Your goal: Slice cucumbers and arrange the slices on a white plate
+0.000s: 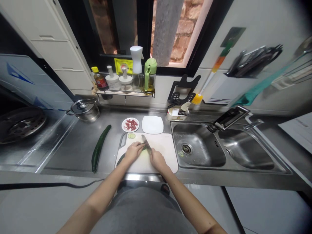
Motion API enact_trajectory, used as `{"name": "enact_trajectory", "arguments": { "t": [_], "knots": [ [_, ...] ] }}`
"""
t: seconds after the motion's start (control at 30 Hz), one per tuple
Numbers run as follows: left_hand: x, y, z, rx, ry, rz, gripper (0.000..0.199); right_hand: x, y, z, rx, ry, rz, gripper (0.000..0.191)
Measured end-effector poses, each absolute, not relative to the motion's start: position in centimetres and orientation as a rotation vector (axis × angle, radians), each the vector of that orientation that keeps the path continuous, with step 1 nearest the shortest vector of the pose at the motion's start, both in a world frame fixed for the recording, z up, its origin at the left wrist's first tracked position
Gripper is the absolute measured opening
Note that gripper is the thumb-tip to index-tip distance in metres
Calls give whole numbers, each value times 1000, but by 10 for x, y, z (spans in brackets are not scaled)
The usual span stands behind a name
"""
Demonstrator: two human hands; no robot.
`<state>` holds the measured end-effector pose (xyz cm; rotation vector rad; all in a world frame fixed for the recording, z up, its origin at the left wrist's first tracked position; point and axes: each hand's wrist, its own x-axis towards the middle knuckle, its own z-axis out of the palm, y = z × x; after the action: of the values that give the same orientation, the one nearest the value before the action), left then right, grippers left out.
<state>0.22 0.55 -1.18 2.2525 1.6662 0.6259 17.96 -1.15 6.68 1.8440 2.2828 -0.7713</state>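
Note:
A white cutting board lies on the steel counter, with a dark green cucumber on it, partly covered by my left hand. The fingers of that hand are closed on the cucumber near its cut end. My right hand grips the handle of a knife, whose blade points away from me and stands beside the left fingertips, at the cucumber's end. Pale cucumber slices lie at the board's upper left corner.
A second whole cucumber lies left of the board. Behind the board are a plate of chopped red pieces and a white plate. A lidded pot stands back left; a double sink is at right.

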Motion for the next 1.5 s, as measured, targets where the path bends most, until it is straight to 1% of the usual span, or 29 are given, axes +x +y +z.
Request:
{"name": "enact_trajectory", "arguments": {
  "t": [0.63,0.9,1.5],
  "knots": [
    [2,5,-12,2247,1639,651,29,185,-27,66,1789,2206,-761,34],
    [2,7,-12,2262,1623,670,29,179,-19,64,1794,2223,-775,33],
    [0,8,-14,2294,1587,708,28,161,5,51,1808,2346,-704,40]
  ]
}}
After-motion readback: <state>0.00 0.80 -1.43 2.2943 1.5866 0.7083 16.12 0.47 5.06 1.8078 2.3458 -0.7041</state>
